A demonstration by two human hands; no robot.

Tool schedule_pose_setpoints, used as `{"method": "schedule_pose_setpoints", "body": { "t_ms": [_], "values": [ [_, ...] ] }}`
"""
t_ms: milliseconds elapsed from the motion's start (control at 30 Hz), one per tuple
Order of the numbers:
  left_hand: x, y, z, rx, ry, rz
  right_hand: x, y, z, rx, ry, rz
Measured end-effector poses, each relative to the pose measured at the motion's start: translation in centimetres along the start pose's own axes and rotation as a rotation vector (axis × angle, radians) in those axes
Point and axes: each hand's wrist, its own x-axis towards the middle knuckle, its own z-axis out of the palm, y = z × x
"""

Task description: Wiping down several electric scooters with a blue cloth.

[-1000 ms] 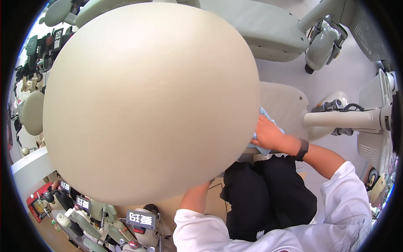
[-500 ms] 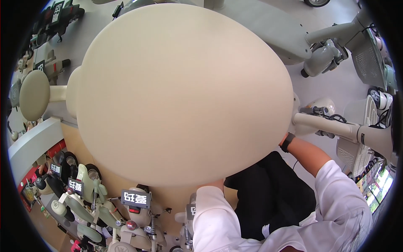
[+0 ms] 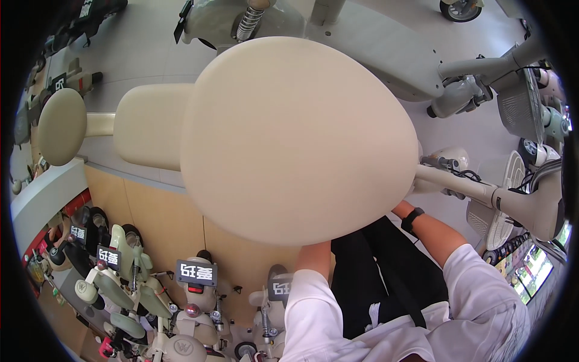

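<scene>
At the far left stands a cream oval padded backrest (image 3: 62, 128), joined by a short cream bar (image 3: 100, 124) to a rounded cream rear cushion (image 3: 149, 125). Below them, near the lower left, are a pale green scooter (image 3: 126, 323) and, farther right, a beige scooter with a black rectangular plate (image 3: 196, 273) above a red light. A tan, wood-coloured floor area (image 3: 161, 208) spreads beside them. Along the top, a glossy grey scooter with a metal coil spring (image 3: 249, 24) stands near the middle.

The large, smooth, cream egg-shaped seat (image 3: 295, 142) lies at the centre, overlapping the right end of the rear cushion in this view. The person's left forearm (image 3: 313, 259), in a short white sleeve, runs up beneath the seat's near edge; the left hand is hidden there, so its fingers cannot be judged. Black trousers (image 3: 386, 271) show between the arms. The right hand (image 3: 400, 209), behind a black wristband (image 3: 412, 220), reaches under the seat's lower right edge; only a sliver shows, and whether its fingers are apart, together or clamped cannot be told.

Farther right run a cream steering column (image 3: 461, 184), a pale footrest-like slotted panel (image 3: 512, 199) and a bright screen (image 3: 535, 270).
</scene>
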Motion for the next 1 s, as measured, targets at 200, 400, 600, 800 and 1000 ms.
{"method": "schedule_pose_setpoints", "body": {
  "t_ms": [200,400,600,800,1000],
  "values": [
    [-2.2,6.1,0.2,-0.042,0.013,-0.066,-4.2,-3.0,-1.2,-0.072,0.287,-0.193],
    [-5.5,12.8,-4.3,-0.413,0.584,-0.026,-10.2,-13.3,-4.1,-0.237,0.381,-0.624],
    [-11.6,14.8,-16.8,-0.171,0.782,0.234,-13.0,-23.8,-3.5,-0.100,0.373,-1.122],
    [-5.9,15.8,-26.5,0.158,1.048,0.424,-10.9,-33.4,-3.9,-0.140,0.733,-1.157],
    [0.6,14.2,-28.4,0.171,0.666,0.049,-6.2,-35.8,-5.9,-0.320,0.451,-0.715]
  ]
}}
